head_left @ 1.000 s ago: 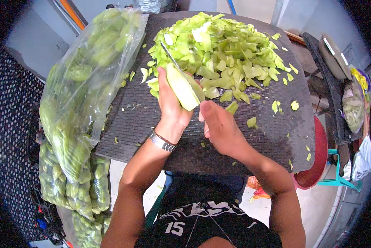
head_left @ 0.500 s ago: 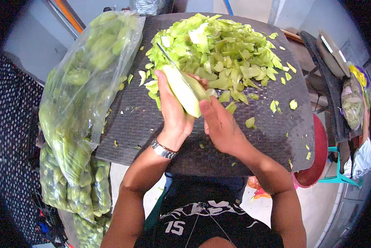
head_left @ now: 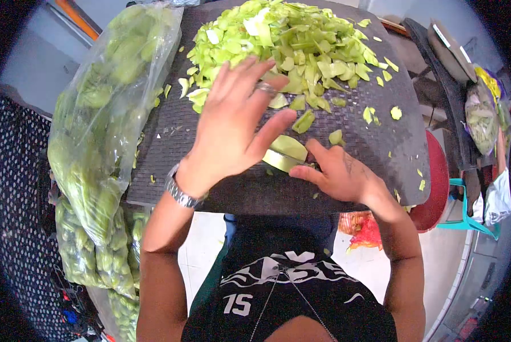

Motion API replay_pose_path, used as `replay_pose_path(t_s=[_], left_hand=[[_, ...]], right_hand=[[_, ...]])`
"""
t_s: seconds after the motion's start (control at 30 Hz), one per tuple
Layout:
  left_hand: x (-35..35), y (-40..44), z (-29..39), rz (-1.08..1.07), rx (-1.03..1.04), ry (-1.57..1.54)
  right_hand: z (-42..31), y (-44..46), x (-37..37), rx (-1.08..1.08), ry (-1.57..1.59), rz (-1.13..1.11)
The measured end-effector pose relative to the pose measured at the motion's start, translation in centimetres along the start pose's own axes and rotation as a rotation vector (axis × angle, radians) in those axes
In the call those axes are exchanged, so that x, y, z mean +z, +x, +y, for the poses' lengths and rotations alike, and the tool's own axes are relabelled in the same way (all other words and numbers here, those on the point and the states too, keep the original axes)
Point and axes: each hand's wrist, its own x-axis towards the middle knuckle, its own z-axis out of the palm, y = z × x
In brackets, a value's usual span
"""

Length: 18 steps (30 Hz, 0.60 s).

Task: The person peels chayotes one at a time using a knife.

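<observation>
My left hand (head_left: pixel 235 117) is open, fingers spread, over the table in front of the heap of pale green slices (head_left: pixel 284 43). My right hand (head_left: pixel 346 174) is closed on a knife, its handle hidden in my fingers. Part of the knife's blade (head_left: pixel 287 161) seems to show against a pale green piece of chayote (head_left: pixel 289 147), low over the table's near side. My left thumb is close to this piece; whether it touches cannot be seen. Part of the piece and the blade's tip are hidden behind my left hand.
The dark woven-pattern table (head_left: pixel 164 165) carries scattered scraps. A clear plastic bag of whole chayotes (head_left: pixel 107 108) leans over its left side, with more filled bags (head_left: pixel 87 245) below. At the right are a red round seat (head_left: pixel 432 194) and a teal stool (head_left: pixel 466 214).
My left hand has let go of the peeled chayote and spread its fingers. My right hand has moved slightly right and down with the knife. The view has shifted, moving the heap upward.
</observation>
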Motion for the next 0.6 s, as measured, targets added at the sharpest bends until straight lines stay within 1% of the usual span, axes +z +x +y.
replay_pose_path(t_s=[0.07,0.1,0.17,0.33,0.43,0.47,0.5,0.53,0.6], left_hand=[[2.1,-0.8,-0.8,-0.142,-0.033,-0.022],[2.7,-0.5,-1.0,-0.207,-0.045,-0.029],[3.2,-0.1,-1.1,-0.230,-0.055,-0.030],[4.0,-0.5,-1.3,-0.288,-0.074,-0.013],[6.5,-2.8,-2.8,-0.344,-0.123,-0.242],[8.1,-4.0,-3.6,-0.238,-0.067,-0.247],[8.3,-4.3,-3.7,-0.258,-0.072,-0.228],[8.3,-4.9,-3.5,-0.295,-0.086,-0.219],[8.5,-4.9,-3.3,-0.224,-0.178,-0.346]], right_hand=[[0.1,-0.4,-0.1,-0.006,-0.039,0.006],[0.4,-0.3,0.0,-0.062,-0.048,0.051],[1.4,-0.1,0.7,-0.171,-0.060,0.128],[0.9,0.3,0.9,-0.100,-0.127,0.124],[1.0,0.2,1.6,-0.062,-0.232,0.179],[1.4,0.2,1.8,-0.046,-0.282,0.209],[1.8,-0.1,2.6,-0.187,-0.508,0.365],[2.1,-0.3,3.0,-0.168,-0.486,0.344],[2.6,0.8,2.4,-0.165,-0.470,0.310]])
